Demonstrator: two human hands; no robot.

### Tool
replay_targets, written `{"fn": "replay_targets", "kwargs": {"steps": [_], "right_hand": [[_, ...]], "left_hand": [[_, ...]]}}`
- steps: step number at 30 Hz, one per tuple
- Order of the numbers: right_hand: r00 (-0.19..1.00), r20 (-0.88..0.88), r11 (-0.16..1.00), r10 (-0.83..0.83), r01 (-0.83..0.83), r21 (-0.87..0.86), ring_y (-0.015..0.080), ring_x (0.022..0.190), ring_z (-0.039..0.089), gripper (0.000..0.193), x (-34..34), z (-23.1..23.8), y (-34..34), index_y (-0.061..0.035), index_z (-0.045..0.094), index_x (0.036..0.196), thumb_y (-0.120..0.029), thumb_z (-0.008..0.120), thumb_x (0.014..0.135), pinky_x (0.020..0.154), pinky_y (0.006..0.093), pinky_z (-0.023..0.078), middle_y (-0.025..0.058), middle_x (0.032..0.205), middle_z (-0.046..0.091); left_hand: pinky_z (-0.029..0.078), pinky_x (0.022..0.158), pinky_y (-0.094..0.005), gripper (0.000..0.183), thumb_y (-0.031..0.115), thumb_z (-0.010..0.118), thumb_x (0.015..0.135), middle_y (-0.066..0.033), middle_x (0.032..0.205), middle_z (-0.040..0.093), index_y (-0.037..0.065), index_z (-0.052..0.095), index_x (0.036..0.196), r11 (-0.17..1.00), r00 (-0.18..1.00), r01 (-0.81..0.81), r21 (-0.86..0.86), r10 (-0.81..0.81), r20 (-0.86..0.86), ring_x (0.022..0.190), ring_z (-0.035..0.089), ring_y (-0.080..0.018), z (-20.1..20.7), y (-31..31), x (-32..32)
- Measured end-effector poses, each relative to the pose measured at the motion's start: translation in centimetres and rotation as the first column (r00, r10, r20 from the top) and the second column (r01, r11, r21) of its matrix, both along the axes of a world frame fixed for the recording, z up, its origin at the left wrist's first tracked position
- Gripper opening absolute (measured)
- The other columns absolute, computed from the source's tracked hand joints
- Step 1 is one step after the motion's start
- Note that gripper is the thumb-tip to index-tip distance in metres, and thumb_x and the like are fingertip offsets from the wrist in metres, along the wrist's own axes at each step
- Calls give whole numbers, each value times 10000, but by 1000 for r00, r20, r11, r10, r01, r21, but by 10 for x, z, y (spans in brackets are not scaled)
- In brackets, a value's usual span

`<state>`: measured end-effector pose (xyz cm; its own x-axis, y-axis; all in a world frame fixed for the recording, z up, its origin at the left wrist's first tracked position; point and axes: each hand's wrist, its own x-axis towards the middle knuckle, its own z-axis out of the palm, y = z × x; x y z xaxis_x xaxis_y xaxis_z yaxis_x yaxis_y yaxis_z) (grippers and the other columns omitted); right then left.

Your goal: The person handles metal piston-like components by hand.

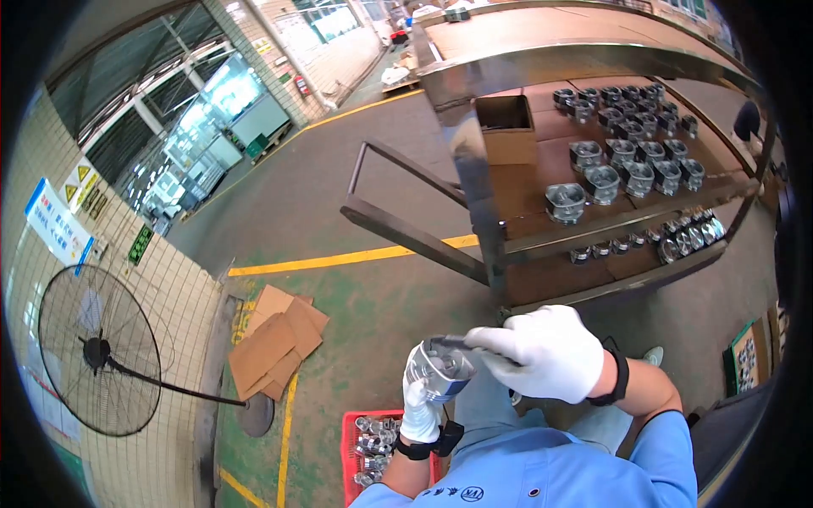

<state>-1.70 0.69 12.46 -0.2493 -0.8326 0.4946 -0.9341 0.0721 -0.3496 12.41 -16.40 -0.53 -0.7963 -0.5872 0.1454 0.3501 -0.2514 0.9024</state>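
Observation:
In front of my body, my left hand (419,415), in a white glove, grips a silvery metal piston (446,378) by its side. My right hand (542,354), also gloved in white, is closed around a dark, narrow tool (451,342) whose exact kind I cannot make out. The tool's end reaches the upper rim of the piston; whether it touches is unclear. Just below my left hand stands a red plastic crate (349,449) holding several more pistons (377,444), partly covered by my arm.
A metal cart (483,195) with a push handle (398,229) stands ahead, its shelves bearing rows of pistons (601,184) and a cardboard box (511,148). Flattened cardboard (271,347) lies on the floor at left, near a standing fan (97,351). A green-edged tray (745,360) sits far right.

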Motion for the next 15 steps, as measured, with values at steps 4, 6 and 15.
{"fn": "replay_targets", "kwargs": {"steps": [4, 6, 15], "right_hand": [[979, 173, 928, -106, 160, -337, 229, 443, 515, 253, 8, -4, 10, -119, 728, 967, -40, 713, 727, 440, 348, 393, 59, 530, 494], [975, 160, 928, -155, 199, -315, 229, 437, 472, 272, 13, -14, 10, -98, 730, 946, 7, 702, 697, 468, 337, 376, 46, 522, 472], [599, 762, 906, -246, 421, -38, -25, 520, 352, 330, 2, -99, 49, 27, 656, 1178, 97, 524, 884, 460, 140, 257, -67, 729, 526]], "left_hand": [[563, 661, -350, 668, 598, 582, 847, -154, 1049, 649, 42, 556, 1217, 906, 995, -31, 422, 67, -71, 828, 665, -234, -6, -8, 22], [439, 462, -284, 654, 642, 467, 887, -150, 871, 645, 49, 583, 1136, 829, 978, 189, 527, -112, -175, 560, 556, -164, -11, -22, 34], [335, 384, -254, 631, 784, 547, 776, -73, 691, 571, 186, 556, 975, 226, 803, -523, 822, 455, 385, 433, 440, -142, -195, -61, 96]]}}
